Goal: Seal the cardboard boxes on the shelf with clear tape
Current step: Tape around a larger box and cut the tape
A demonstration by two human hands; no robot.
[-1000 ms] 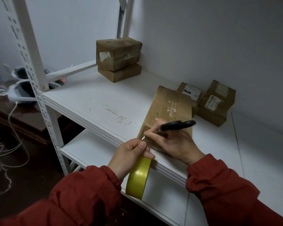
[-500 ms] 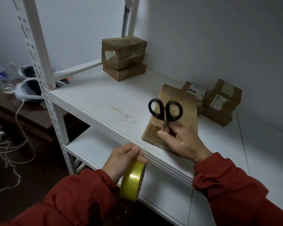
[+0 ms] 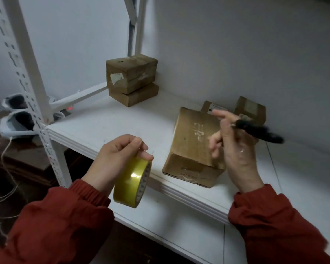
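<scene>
Gripping a yellowish tape roll (image 3: 131,181) just in front of the shelf edge, the left hand (image 3: 116,159) has its fingers (image 3: 139,146) curled round the top, and the roll hangs on edge. Right hand (image 3: 236,151) is raised over the nearest box (image 3: 193,141) and holds black scissors (image 3: 260,133), which are blurred. Its index finger is straight, the others loosely spread. That box lies flat at the front edge of the white shelf (image 3: 107,122). Two stacked boxes (image 3: 131,79) sit back left by the wall. Two small boxes (image 3: 251,108) sit back right, partly hidden.
</scene>
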